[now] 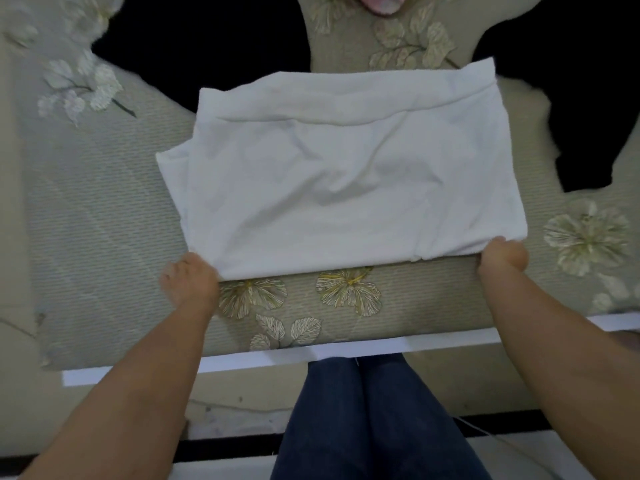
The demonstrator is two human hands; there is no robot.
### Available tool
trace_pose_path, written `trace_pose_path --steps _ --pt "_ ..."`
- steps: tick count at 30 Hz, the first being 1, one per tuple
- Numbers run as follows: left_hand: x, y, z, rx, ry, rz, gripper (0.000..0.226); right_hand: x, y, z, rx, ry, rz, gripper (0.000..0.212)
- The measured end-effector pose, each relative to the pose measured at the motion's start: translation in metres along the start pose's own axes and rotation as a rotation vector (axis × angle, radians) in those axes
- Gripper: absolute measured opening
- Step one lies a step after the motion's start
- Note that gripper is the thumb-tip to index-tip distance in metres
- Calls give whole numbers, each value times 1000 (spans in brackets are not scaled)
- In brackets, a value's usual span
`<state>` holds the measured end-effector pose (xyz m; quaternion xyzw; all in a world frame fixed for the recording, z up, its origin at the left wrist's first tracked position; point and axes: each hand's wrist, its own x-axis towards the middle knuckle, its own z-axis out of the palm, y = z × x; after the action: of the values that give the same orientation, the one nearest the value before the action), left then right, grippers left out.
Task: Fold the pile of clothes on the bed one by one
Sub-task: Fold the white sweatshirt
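A white garment [343, 174] lies partly folded into a broad rectangle in the middle of the bed [104, 220]. My left hand [188, 280] grips its near left corner, fingers tucked under the cloth. At the near right corner my right hand [504, 259] pinches the cloth, thumb on top. Both hands hold the near edge just above the bedspread.
Black clothes lie behind the white garment, one [207, 46] at the back left and one [588, 98] at the back right. A pink item [381, 3] shows at the top edge. The bed's white edge [311, 353] runs in front of my legs in blue jeans [374, 417].
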<state>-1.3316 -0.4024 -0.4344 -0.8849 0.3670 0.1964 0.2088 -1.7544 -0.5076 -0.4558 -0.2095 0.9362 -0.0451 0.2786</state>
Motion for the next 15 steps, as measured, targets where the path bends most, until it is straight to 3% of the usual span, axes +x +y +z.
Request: trace_pose_path --steps 3,5,8,12,15 --pt "7 9 -5 178 -63 -18 36 13 3 -11 -21 36 -17 44" --pt "6 17 -9 251 -118 -29 38 16 5 -10 -8 -25 -3 44" --pt "-7 37 -20 350 -139 -60 47 14 7 -4 113 -32 56 45" --pt "-34 92 -26 444 -57 245 57 15 9 -15 239 66 -11 50" --pt "-57 163 -27 372 -34 550 47 24 11 -29 186 -16 -178 41"
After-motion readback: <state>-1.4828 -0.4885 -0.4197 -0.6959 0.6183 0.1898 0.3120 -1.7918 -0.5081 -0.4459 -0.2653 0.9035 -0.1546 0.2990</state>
